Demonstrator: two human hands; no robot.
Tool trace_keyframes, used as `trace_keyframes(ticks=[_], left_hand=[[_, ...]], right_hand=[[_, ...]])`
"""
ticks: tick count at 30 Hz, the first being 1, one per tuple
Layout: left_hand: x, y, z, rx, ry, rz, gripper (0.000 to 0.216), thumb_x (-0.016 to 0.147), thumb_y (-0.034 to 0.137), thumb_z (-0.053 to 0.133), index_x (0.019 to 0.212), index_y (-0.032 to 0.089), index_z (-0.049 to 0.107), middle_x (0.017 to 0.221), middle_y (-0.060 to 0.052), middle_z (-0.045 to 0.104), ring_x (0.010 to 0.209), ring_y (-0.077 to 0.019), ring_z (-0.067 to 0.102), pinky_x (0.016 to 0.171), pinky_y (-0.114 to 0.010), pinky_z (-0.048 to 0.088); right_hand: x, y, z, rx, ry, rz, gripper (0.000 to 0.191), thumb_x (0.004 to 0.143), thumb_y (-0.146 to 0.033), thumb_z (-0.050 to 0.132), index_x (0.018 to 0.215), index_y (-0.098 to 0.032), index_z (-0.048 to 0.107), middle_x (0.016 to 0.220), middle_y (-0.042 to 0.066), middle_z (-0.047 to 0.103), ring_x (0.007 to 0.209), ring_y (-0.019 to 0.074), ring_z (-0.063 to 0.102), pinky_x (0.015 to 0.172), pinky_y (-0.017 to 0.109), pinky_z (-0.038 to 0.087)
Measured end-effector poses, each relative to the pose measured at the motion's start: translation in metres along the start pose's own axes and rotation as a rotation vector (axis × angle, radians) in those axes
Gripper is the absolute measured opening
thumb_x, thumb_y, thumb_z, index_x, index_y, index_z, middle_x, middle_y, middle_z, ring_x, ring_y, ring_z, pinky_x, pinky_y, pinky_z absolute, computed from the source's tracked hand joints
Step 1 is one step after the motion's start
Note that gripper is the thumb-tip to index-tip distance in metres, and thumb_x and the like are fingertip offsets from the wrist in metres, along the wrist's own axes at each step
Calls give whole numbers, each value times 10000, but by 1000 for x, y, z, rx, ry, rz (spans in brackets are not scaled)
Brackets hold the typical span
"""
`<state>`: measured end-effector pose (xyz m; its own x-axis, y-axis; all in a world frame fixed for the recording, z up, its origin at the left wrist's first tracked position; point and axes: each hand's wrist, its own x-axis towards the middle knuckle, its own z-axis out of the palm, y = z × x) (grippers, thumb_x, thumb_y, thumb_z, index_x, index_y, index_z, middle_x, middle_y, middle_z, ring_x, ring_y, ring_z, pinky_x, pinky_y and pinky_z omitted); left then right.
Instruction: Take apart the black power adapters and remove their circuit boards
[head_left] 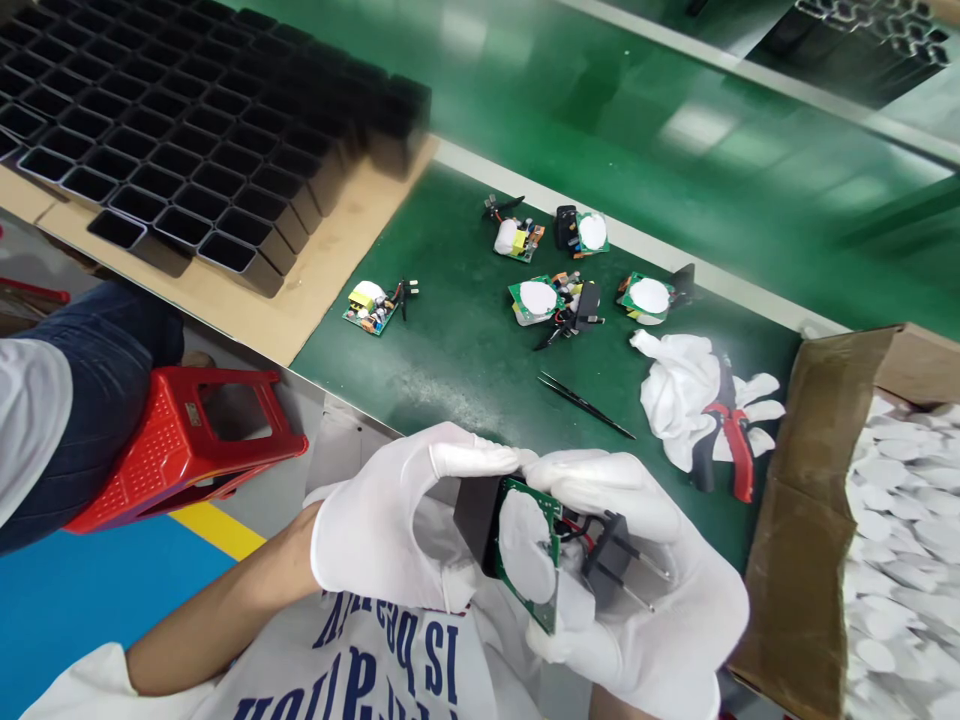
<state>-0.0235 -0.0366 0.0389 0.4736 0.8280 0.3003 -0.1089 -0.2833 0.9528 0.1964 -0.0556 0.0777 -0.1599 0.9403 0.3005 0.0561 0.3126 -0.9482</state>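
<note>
Both my hands wear white gloves. My left hand (405, 520) is wrapped round a black plastic housing (477, 520) held in front of my chest. In my right hand (645, 570) is a green circuit board (551, 550) with a round white pad (526, 545) on its face. Part of the board sits at the housing's mouth. Red and black wires run from it to a black plug piece (609, 560) with two metal pins, lying against my right palm. On the green table, black tweezers (585, 403) lie just beyond my hands.
Several circuit boards (538, 298) lie on the table (450, 370). Red-handled cutters (727, 430) rest on a crumpled white cloth (671, 390). A carton (806, 520) of white round pads stands right. Rows of black housings (187, 140) stand left. Beside a red stool (195, 430) is a person's leg (105, 390).
</note>
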Motion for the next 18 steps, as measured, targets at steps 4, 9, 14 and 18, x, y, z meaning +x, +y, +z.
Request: trace_keyframes(ticks=[4, 9, 14, 18], left_hand=[[2, 1, 1, -7, 0, -10, 840, 748, 175, 876, 1521, 267, 562, 1417, -141, 688, 1261, -330, 716, 1096, -439, 580], [2, 2, 1, -23, -2, -10, 825, 730, 141, 852, 1499, 252, 575, 1380, -143, 695, 1254, -337, 719, 1081, -450, 590], [0, 1, 0, 15, 14, -8, 872, 715, 127, 856, 1520, 270, 553, 1391, -132, 689, 1235, -316, 727, 1068, -418, 593], [0, 1, 0, 13, 15, 3, 861, 726, 133, 845, 1525, 265, 550, 1397, -136, 685, 1245, -312, 726, 1076, -411, 593]], right_hand=[[0, 1, 1, -12, -1, -1, 679, 716, -445, 1008, 1315, -252, 754, 1119, 94, 758, 1047, 323, 754, 870, 431, 664], [0, 2, 2, -8, -23, -17, 689, 733, -407, 1005, 1346, -250, 733, 1174, 96, 748, 1088, 310, 736, 920, 432, 656], [-2, 3, 2, -43, -41, -36, 661, 765, -400, 986, 1352, -243, 725, 1190, 101, 750, 1097, 303, 731, 918, 423, 655], [-1, 2, 4, -44, -39, -26, 638, 782, -401, 974, 1349, -249, 722, 1184, 105, 747, 1090, 314, 739, 903, 442, 655]])
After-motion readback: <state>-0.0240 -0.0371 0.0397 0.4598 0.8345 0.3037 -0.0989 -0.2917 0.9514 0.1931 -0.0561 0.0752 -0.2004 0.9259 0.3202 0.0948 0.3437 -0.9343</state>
